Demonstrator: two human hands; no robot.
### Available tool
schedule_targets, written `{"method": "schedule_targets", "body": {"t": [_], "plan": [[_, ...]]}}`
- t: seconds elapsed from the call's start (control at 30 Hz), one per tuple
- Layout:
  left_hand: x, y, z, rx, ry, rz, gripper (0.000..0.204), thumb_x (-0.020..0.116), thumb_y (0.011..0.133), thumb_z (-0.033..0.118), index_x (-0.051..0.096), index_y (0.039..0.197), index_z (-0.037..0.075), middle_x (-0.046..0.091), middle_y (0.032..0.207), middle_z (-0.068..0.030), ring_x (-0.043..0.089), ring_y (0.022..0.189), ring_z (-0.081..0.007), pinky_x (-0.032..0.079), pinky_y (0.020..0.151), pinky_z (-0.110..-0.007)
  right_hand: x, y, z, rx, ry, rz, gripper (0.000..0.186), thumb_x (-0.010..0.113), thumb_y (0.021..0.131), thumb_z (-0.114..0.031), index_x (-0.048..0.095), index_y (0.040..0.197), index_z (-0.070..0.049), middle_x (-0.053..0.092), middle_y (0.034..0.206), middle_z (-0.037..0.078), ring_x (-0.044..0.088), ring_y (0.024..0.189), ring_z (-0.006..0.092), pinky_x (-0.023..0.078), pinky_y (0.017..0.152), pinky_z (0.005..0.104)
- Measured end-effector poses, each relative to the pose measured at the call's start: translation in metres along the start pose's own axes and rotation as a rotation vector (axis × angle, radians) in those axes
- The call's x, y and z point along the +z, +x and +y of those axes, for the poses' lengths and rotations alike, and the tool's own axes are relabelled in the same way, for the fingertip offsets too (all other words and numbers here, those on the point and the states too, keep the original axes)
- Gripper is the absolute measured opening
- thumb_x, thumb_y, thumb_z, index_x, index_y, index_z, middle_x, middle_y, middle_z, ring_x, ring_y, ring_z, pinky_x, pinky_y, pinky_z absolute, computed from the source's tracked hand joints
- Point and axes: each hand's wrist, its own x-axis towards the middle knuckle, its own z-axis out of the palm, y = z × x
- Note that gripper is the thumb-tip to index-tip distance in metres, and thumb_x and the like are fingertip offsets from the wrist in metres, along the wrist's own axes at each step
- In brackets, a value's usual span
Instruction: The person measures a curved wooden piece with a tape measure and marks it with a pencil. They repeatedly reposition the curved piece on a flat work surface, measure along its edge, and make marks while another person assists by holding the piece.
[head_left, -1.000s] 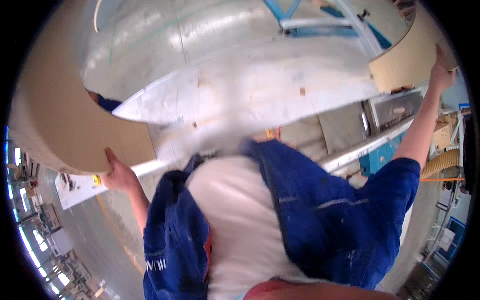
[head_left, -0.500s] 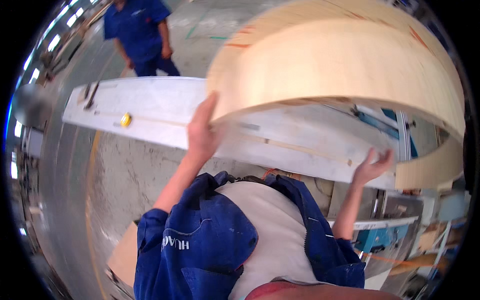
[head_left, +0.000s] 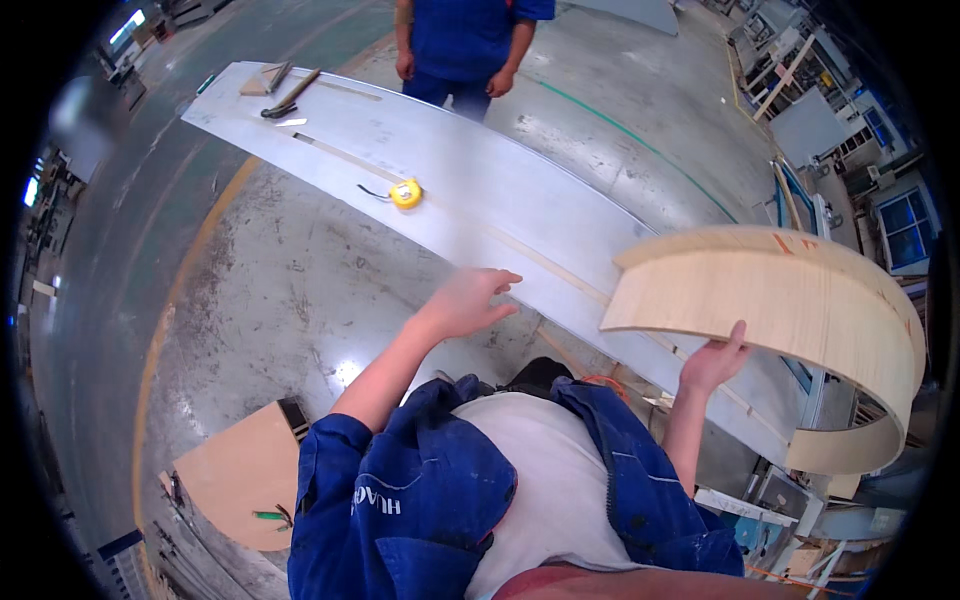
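My right hand (head_left: 713, 362) grips the lower edge of a curved pale plywood panel (head_left: 790, 310), held up at the right above a long grey metal sheet (head_left: 480, 195). My left hand (head_left: 470, 302) hovers open over the near edge of that sheet, holding nothing. A yellow tape measure (head_left: 405, 193) lies on the sheet further away. My blue jacket and white shirt fill the bottom of the view.
Another person in blue (head_left: 463, 45) stands at the far side of the sheet. Hand tools (head_left: 283, 88) lie at its far left end. A flat wooden board (head_left: 235, 475) lies on the concrete floor at lower left. Machinery and racks stand at the right.
The curved panel has swung from overhead down to the right. My left hand has let go of it and now hangs free over the sheet.
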Motion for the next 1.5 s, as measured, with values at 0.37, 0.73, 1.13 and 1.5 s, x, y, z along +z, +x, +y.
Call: {"method": "schedule_targets", "body": {"t": [0.37,0.73,1.13,1.5], "plan": [[-0.14,0.028,-0.206,-0.24,0.123,-0.104,0.04,0.076,0.089,0.021,0.069,0.123,0.001,0.077,0.101,-0.0168,0.075,0.092,-0.0258,0.059,0.084,-0.037,0.042,-0.006,0.04,-0.187,-0.142,0.443,0.046,0.069,0.098,-0.025,0.052,0.127,0.006,0.063,0.126,0.019,0.066,0.104,0.0265,0.058,0.09,0.0379],[-0.387,0.077,-0.509,-0.426,0.569,0.407,0.041,0.075,0.084,0.017,0.069,0.122,0.003,0.071,0.117,-0.0228,0.066,0.113,-0.0393,0.052,0.1,-0.045,0.064,-0.022,0.046,-0.129,-0.428,0.554,0.047,0.073,0.096,-0.022,0.052,0.13,0.003,0.063,0.126,0.017,0.065,0.104,0.0257,0.058,0.086,0.0405],[-0.481,0.144,-0.675,-0.232,0.712,0.007,0.045,0.066,0.093,0.037,0.067,0.116,-0.002,0.07,0.107,-0.0245,0.065,0.102,-0.0446,0.051,0.088,-0.054,0.041,-0.045,0.024,0.115,-0.602,0.509,0.026,0.073,0.09,-0.009,0.068,0.115,-0.003,0.064,0.107,0.004,0.057,0.078,0.0151,0.046,0.066,0.0318],[-0.464,0.168,-0.598,-0.286,0.802,0.355,0.04,0.063,0.097,0.036,0.07,0.102,-0.003,0.071,0.094,-0.0239,0.066,0.088,-0.0441,0.049,0.079,-0.055,0.034,-0.05,0.054,0.108,-0.649,0.418,0.066,0.087,0.075,-0.021,0.056,0.127,0.005,0.069,0.114,0.017,0.068,0.101,0.0256,0.055,0.09,0.0384]]}}
